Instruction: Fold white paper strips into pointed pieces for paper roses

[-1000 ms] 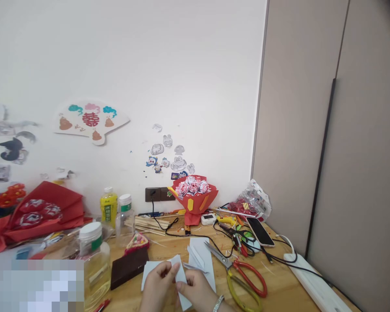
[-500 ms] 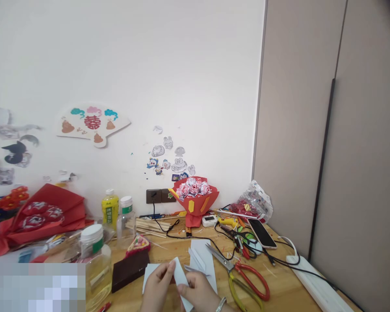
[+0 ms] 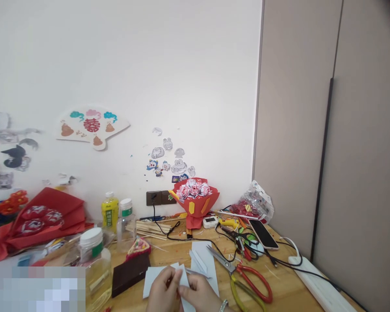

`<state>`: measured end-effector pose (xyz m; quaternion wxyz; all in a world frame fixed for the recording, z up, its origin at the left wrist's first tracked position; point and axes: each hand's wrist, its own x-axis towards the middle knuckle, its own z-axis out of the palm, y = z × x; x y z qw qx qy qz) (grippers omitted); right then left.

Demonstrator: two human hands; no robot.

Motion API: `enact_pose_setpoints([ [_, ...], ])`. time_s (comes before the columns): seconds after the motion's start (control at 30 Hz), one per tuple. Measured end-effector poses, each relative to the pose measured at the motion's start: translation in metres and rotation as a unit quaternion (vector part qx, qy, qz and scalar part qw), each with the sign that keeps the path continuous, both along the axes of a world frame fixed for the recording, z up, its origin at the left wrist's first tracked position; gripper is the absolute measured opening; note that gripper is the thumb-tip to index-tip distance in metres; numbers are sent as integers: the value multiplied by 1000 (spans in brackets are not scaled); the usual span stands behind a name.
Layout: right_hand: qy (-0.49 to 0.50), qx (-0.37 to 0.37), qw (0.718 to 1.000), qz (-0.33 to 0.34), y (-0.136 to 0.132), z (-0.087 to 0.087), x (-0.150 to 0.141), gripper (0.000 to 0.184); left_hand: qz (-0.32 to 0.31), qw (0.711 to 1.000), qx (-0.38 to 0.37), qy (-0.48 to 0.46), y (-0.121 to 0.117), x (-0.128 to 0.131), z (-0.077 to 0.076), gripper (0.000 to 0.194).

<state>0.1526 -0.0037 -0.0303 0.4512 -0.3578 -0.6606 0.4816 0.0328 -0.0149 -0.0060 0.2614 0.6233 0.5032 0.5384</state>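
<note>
Between my two hands is a narrow folded strip of pale paper (image 3: 184,281), held near the front of the table. My left hand (image 3: 165,288) pinches its upper left edge with thumb and fingers. From the other side my right hand (image 3: 199,291), with a bracelet at the wrist, grips the strip with the thumb laid flat on it. Beneath and behind my left hand lie pale paper sheets (image 3: 150,277). Just past my right hand, folded paper pieces (image 3: 199,262) rest on a long pale sheet (image 3: 211,255). The fingers behind the strip are hidden.
Large scissors (image 3: 235,271) with red and yellow handles lie to the right. Beyond are cables, a phone (image 3: 263,234) and a power strip (image 3: 318,281). A dark box (image 3: 130,273) and a big jar (image 3: 97,277) stand left. A red paper bouquet (image 3: 195,201) stands behind.
My left hand has shifted slightly right along the strip, closer to my right hand. The strip's upper end now shows less above the fingers. The view has tilted a little.
</note>
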Motion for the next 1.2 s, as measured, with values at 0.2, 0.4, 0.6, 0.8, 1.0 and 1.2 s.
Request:
enact_pose_setpoints([
  [0.2, 43, -9, 998, 33, -4, 6, -1, 45, 0, 999, 23, 40, -4, 3, 2, 33],
  [0.4, 42, -50, 996, 54, -8, 14, 0, 49, -47, 998, 6, 34, -4, 2, 8, 30],
  [0.6, -8, -70, 996, 60, -5, 8, 2, 46, -18, 999, 3, 35, 3, -2, -3, 32],
  [0.8, -14, -68, 995, 67, -4, 7, 0, 40, -12, 999, -11, 46, 6, -4, -8, 32],
  [1.0, 6, -71, 996, 60, -3, 7, 0, 32, -52, 995, -16, 85, 3, -5, -3, 32],
  [1.2, -19, -119, 986, 113, -4, 11, 6, 30, -46, 999, -13, 21, 6, -7, -7, 36],
])
